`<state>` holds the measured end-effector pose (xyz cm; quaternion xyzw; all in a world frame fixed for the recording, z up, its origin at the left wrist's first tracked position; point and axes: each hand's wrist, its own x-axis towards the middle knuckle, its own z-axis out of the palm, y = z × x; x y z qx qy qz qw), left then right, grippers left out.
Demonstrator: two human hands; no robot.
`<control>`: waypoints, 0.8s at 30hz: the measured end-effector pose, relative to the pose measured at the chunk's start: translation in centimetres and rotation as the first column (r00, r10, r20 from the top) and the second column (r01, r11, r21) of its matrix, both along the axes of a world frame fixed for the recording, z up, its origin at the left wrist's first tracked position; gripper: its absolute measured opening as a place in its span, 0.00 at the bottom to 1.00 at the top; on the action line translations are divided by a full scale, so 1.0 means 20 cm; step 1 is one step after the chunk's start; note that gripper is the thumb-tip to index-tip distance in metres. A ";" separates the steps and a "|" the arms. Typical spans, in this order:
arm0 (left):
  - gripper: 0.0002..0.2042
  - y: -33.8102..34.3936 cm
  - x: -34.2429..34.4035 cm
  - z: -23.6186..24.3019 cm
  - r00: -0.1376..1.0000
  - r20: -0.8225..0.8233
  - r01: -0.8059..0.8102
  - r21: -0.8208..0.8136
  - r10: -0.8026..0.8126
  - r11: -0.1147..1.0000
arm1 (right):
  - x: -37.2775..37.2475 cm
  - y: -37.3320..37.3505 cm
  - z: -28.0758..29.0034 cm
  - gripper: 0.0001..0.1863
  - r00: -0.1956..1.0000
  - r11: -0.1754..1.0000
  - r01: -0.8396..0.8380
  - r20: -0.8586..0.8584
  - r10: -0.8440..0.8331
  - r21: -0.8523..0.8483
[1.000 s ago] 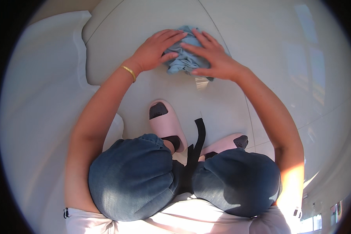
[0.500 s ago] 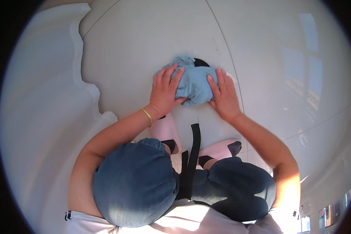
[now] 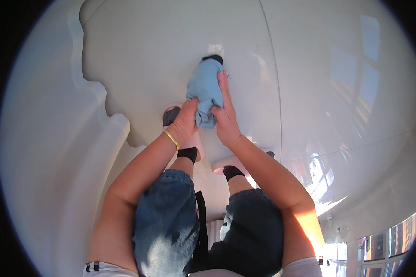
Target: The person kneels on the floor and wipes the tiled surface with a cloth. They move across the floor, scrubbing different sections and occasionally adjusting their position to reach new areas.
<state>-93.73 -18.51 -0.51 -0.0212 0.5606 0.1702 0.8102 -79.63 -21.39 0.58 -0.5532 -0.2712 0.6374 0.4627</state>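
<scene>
Both of my hands hold a light blue cloth bundle (image 3: 205, 85) between them, lengthwise, over the pale floor. My left hand (image 3: 186, 118) grips its lower left side, and a gold bracelet (image 3: 172, 139) circles that wrist. Along the right side lies my right hand (image 3: 226, 115), its fingers stretched up the cloth and its thumb bent against the lower end. Something black (image 3: 214, 58) pokes out of the far end of the bundle. Just beyond it shows a small whitish piece (image 3: 216, 49); whether it is attached I cannot tell.
Glossy pale floor tiles (image 3: 171, 41) with dark joint lines lie around. A white wavy-edged curtain or cover (image 3: 55, 138) hangs along the left. My feet in pink slippers (image 3: 226, 162) stand below the bundle. Window reflections shine at the right.
The cloth bundle has turned from lying crosswise to pointing away from me, and is now narrower. My hands have come closer together around it. My knees have moved lower in the view.
</scene>
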 end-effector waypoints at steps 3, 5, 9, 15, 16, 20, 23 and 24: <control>0.23 0.06 -0.01 0.07 0.994 0.051 -0.095 0.010 0.094 0.995 | -0.05 0.10 0.10 0.40 0.994 0.999 -0.036 0.100 0.034 0.015; 0.25 0.08 -0.03 0.12 0.980 0.088 -0.182 0.014 0.180 0.983 | -0.08 0.12 0.19 0.40 0.983 0.998 -0.050 0.177 0.043 0.038; 0.28 0.09 -0.13 0.29 0.917 0.268 -0.326 0.081 0.294 0.942 | -0.14 0.13 0.45 0.41 0.955 0.985 -0.155 0.266 0.130 0.074; 0.28 0.08 -0.17 0.60 0.924 0.301 -0.310 0.237 0.234 0.921 | -0.19 0.08 0.86 0.44 0.908 0.943 -0.316 0.320 0.270 0.100; 0.28 0.07 -0.15 0.63 0.944 0.272 -0.267 0.294 0.188 0.918 | -0.19 0.07 0.93 0.44 0.899 0.946 -0.315 0.344 0.270 0.081; 0.28 0.02 -0.06 0.77 0.989 -0.090 0.150 0.621 -0.121 0.770 | -0.16 0.04 1.18 0.46 0.851 0.939 -0.328 0.463 0.247 0.101; 0.28 -0.04 -0.02 0.88 0.473 -0.823 0.865 0.501 -0.316 -0.010 | -0.12 0.05 1.41 0.48 0.821 0.913 -0.398 0.478 0.313 0.086; 0.27 0.00 0.04 1.06 0.746 -0.554 0.665 0.656 -0.371 0.356 | -0.09 0.04 1.49 0.48 0.801 0.905 -0.420 0.496 0.335 0.067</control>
